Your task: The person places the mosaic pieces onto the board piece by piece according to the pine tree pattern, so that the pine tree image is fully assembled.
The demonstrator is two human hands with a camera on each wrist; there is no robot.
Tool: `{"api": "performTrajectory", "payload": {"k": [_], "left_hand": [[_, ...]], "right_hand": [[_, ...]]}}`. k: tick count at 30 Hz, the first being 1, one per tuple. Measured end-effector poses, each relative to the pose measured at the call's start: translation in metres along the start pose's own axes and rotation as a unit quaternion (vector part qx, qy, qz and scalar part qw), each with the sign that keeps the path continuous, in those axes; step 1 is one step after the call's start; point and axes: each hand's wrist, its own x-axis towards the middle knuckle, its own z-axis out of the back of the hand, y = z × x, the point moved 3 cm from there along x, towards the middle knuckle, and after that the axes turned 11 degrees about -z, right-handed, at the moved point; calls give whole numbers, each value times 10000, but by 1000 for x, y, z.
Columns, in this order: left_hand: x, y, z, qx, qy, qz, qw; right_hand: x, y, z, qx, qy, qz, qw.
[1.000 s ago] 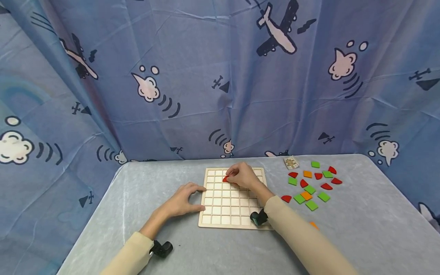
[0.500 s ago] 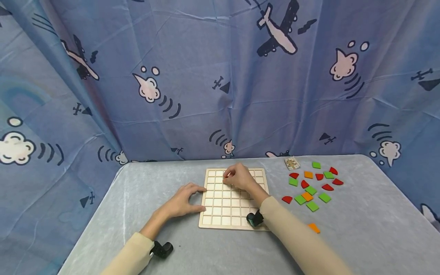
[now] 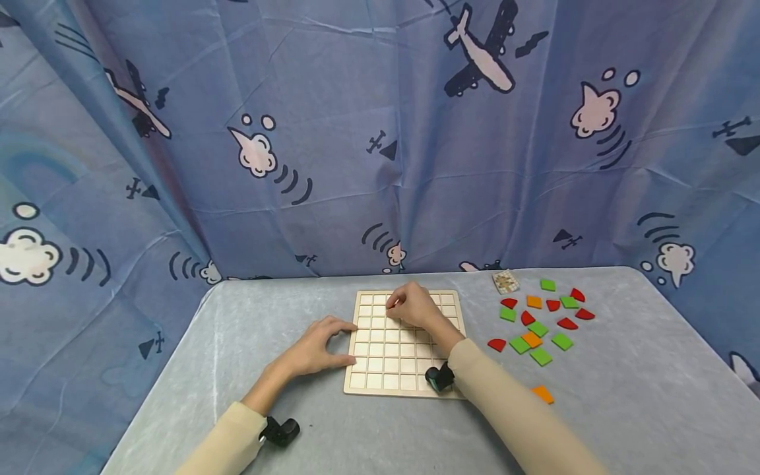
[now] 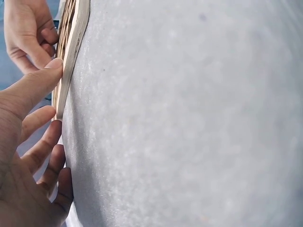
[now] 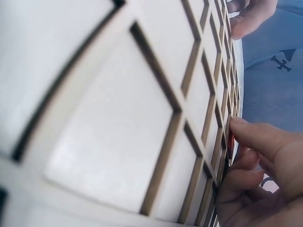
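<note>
A square wooden grid board lies flat on the grey-covered table. At its left edge rests my left hand, thumb and fingers spread along the rim; the left wrist view shows the thumb touching the board's side. My right hand is over the upper middle of the grid, pinching a small red quarter-round piece between thumb and fingers. In the right wrist view a sliver of that red piece shows down at the grid, beside the thumb; most of it is hidden by the fingers.
Right of the board lie several loose flat pieces: red quarter-rounds, green squares and orange ones. One orange piece lies nearer, by the right sleeve. A small patterned square is at the back. A printed blue curtain hangs behind.
My right hand has shifted slightly left and lower over the grid, and the red piece it pinches is now mostly covered by the fingers. My left hand stays at the board's edge.
</note>
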Motion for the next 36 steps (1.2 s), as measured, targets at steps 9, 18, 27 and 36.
{"api": "performTrajectory", "payload": {"k": [9, 18, 27, 36], "left_hand": [[1, -1, -1, -6, 1, 11, 10000], [1, -1, 0, -4, -27, 11, 10000], [1, -2, -1, -18, -5, 80, 10000], [1, -3, -2, 13, -30, 86, 10000]], "right_hand": [[1, -2, 5, 45, 136, 10, 9999], [-9, -13, 39, 400, 288, 387, 9980], [-19, -44, 84, 231, 206, 314, 9990], [-35, -69, 114, 229, 232, 353, 9988]]}}
